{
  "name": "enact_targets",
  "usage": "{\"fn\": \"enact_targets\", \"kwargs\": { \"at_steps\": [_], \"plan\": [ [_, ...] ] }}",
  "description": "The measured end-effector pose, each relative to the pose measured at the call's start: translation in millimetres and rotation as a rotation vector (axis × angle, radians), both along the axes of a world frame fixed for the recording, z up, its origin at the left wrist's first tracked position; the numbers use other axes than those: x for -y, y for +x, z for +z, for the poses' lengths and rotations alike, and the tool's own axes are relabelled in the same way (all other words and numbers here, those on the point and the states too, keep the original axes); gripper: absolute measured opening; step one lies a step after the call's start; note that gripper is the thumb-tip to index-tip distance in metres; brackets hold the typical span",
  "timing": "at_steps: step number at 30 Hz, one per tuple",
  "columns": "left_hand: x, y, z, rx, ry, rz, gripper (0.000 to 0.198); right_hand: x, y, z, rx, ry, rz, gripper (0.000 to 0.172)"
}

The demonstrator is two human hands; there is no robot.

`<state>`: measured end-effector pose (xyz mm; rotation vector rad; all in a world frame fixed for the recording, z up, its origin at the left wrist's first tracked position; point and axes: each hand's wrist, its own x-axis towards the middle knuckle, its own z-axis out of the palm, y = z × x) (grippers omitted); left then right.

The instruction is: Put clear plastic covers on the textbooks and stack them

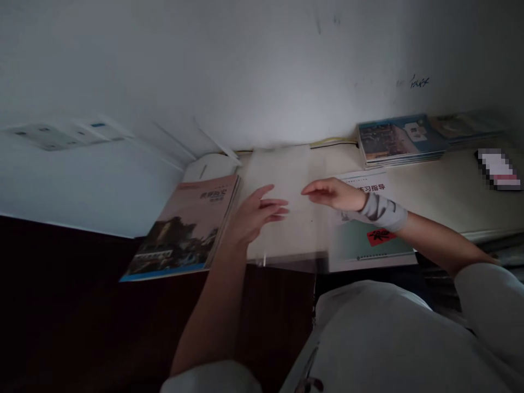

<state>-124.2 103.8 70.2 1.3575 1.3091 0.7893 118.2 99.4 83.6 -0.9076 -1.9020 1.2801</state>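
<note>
My left hand [256, 214] is over the middle of the table, with its fingers spread and nothing in them. Facing it is my right hand [329, 192], fingers stretched out, a grey band around the wrist. A gap separates the two hands. Below them lies what looks like a clear plastic sheet [282, 237], faint and blurred, reaching the table's front edge. Under my right hand and wrist is a workbook [347, 252] with a white and green cover and a red mark, partly hidden. Left of my left hand is a pink-covered textbook [188, 218].
A stack of books [399, 142] stands against the wall at the back right, with more books [466, 128] beside it. A phone [497, 169] lies at the far right. A white rounded object [208, 166] and a thin cable [333, 143] are by the wall.
</note>
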Motion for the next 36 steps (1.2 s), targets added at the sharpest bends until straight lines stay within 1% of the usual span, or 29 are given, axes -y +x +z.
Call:
{"fn": "enact_targets", "kwargs": {
  "at_steps": [1, 2, 3, 4, 5, 6, 7, 8, 9, 11, 13, 14, 15, 17, 19, 21, 22, 23, 25, 26, 28, 29, 31, 32, 34, 36],
  "plan": [
    [-3, -17, -7.2, -0.091, -0.006, 0.04, 0.068, 5, 11, -3.1, 0.093, 0.057, -0.016, 0.016],
    [-4, -32, -14.2, -0.227, -0.001, 0.088, 0.066, 12, 26, -6.8, 0.199, 0.122, -0.015, 0.02],
    [-4, -42, -20.3, -0.414, 0.05, 0.132, 0.064, 20, 44, -11.2, 0.301, 0.193, 0.0, 0.025],
    [-1, -48, -25.1, -0.617, 0.134, 0.17, 0.063, 30, 64, -16.3, 0.393, 0.266, 0.047, 0.028],
    [4, -49, -28.6, -0.805, 0.237, 0.201, 0.061, 41, 85, -22.2, 0.477, 0.314, 0.088, 0.032],
    [11, -45, -31.0, -0.955, 0.35, 0.213, 0.059, 54, 104, -28.6, 0.56, 0.357, 0.101, 0.037],
    [20, -35, -32.6, -1.047, 0.458, 0.191, 0.057, 67, 122, -35.4, 0.64, 0.4, 0.087, 0.043],
    [30, -21, -33.8, -1.072, 0.54, 0.141, 0.055, 80, 137, -42.3, 0.722, 0.429, 0.073, 0.051],
    [42, -3, -35.0, -1.065, 0.605, 0.037, 0.052, 93, 150, -48.9, 0.799, 0.447, 0.084, 0.059],
    [67, 42, -38.2, -0.982, 0.703, -0.308, 0.046, 115, 165, -59.9, 0.925, 0.463, 0.114, 0.075],
    [89, 87, -42.3, -0.894, 0.748, -0.667, 0.047, 129, 169, -66.5, 1.002, 0.47, 0.149, 0.083],
    [98, 107, -44.2, -0.866, 0.754, -0.767, 0.051, 134, 168, -67.9, 1.024, 0.474, 0.159, 0.083],
    [105, 123, -45.9, -0.844, 0.752, -0.836, 0.056, 136, 167, -68.0, 1.039, 0.477, 0.164, 0.081],
    [113, 145, -48.0, -0.833, 0.738, -0.887, 0.064, 136, 162, -65.0, 1.048, 0.478, 0.169, 0.076],
    [114, 154, -48.3, -0.834, 0.724, -0.891, 0.065, 134, 159, -58.9, 1.034, 0.468, 0.177, 0.073],
    [113, 153, -47.1, -0.82, 0.724, -0.895, 0.062, 131, 157, -50.5, 0.997, 0.451, 0.189, 0.068],
    [112, 151, -46.1, -0.807, 0.725, -0.899, 0.06, 129, 157, -45.6, 0.97, 0.435, 0.196, 0.063],
    [110, 149, -44.9, -0.791, 0.724, -0.904, 0.058, 128, 157, -40.2, 0.941, 0.411, 0.21, 0.053],
    [109, 145, -42.0, -0.762, 0.709, -0.91, 0.054, 126, 157, -28.2, 0.891, 0.35, 0.263, 0.026],
    [108, 144, -40.4, -0.741, 0.694, -0.91, 0.053, 125, 156, -21.8, 0.875, 0.331, 0.291, 0.018],
    [109, 143, -37.2, -0.666, 0.657, -0.894, 0.05, 124, 151, -8.8, 0.855, 0.359, 0.302, 0.025],
    [110, 142, -35.9, -0.613, 0.639, -0.864, 0.046, 124, 146, -2.8, 0.844, 0.411, 0.272, 0.028],
    [116, 140, -34.3, -0.502, 0.62, -0.751, 0.033, 126, 132, 7.2, 0.808, 0.567, 0.149, 0.03],
    [120, 138, -34.4, -0.463, 0.625, -0.664, 0.028, 129, 123, 10.6, 0.784, 0.651, 0.078, 0.03],
    [130, 131, -36.9, -0.436, 0.664, -0.451, 0.025, 134, 105, 13.6, 0.725, 0.804, -0.062, 0.03],
    [139, 123, -42.9, -0.437, 0.709, -0.211, 0.025, 134, 89, 11.8, 0.662, 0.899, -0.2, 0.029]
  ]
}}
